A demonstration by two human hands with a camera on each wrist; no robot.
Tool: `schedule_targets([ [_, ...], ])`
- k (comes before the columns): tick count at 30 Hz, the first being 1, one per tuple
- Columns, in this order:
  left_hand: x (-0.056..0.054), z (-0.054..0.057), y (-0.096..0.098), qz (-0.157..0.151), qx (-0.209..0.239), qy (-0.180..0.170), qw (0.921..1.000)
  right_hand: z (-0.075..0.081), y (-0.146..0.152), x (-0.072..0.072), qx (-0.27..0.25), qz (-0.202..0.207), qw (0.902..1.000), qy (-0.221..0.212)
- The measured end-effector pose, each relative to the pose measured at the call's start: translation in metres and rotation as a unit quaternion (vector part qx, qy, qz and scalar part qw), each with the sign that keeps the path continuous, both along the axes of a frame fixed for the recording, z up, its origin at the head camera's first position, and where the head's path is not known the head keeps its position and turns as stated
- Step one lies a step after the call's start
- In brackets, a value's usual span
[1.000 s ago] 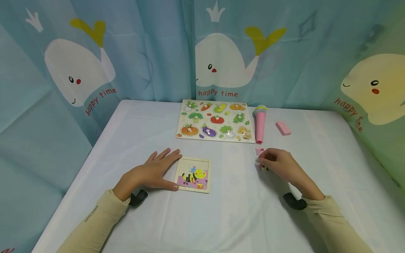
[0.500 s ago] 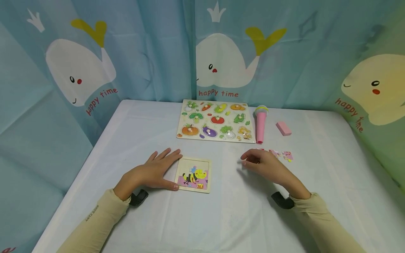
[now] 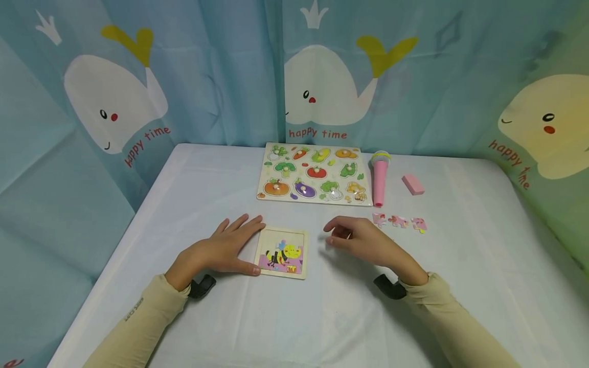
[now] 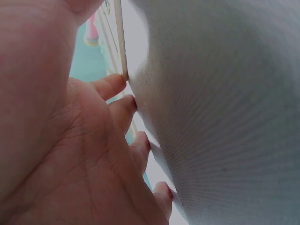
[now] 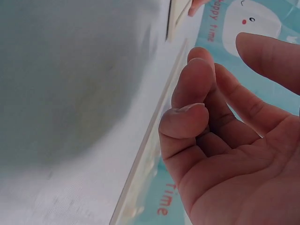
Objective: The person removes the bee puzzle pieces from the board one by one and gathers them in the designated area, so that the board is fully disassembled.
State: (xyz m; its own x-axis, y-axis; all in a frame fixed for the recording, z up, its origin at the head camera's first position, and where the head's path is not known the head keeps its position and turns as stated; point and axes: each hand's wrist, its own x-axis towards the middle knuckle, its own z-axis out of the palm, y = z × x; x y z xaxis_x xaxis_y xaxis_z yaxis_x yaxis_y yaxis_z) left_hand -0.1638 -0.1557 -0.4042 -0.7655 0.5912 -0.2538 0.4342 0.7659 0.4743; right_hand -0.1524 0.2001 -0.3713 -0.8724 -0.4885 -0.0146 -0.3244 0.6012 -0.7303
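In the head view my left hand (image 3: 230, 251) rests spread on the table, thumb and fingertips at the left edge of a square wooden tray puzzle (image 3: 281, 234). A partly filled bee picture shows inside its frame. To the right of the tray my right hand (image 3: 361, 239) hovers over the cloth with loosely curled fingers (image 5: 187, 86). A gap shows between thumb and fingers in the right wrist view, with nothing visible in it. Farther right, three pink jigsaw pieces lie in a row: left (image 3: 379, 220), middle (image 3: 398, 221) and right (image 3: 418, 224).
Behind the tray lies a vegetable knob puzzle board (image 3: 294, 200). Beside it are a pink toy microphone (image 3: 379, 181) and a pink block (image 3: 413, 184). A whale-print curtain (image 3: 239, 66) encloses the back and sides of the white-covered table (image 3: 322, 322).
My right hand has moved left from the loose pieces toward the tray, uncovering three pink ones. A black-and-yellow piece seen under its fingers is now out of sight. My left hand stays put.
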Motion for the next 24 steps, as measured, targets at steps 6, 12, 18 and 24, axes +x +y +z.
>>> schedule_targets([
  [6, 0.0, 0.0, 0.0, -0.001, -0.003, 0.003, 1.0, -0.001, -0.016, -0.003, -0.01, 0.023, 0.9997, 0.002],
  [12, 0.001, 0.002, 0.001, 0.001, -0.004, 0.002, 1.0, -0.003, -0.03, -0.004, -0.011, 0.047, 0.9988, 0.005],
  [18, 0.001, 0.005, 0.001, 0.002, -0.006, 0.0, 1.0, -0.004, -0.047, -0.003, -0.005, 0.065, 0.9978, 0.003],
  [24, 0.002, 0.006, 0.001, 0.0, -0.004, -0.002, 1.0, -0.006, -0.062, -0.003, 0.009, 0.078, 0.9969, -0.005],
])
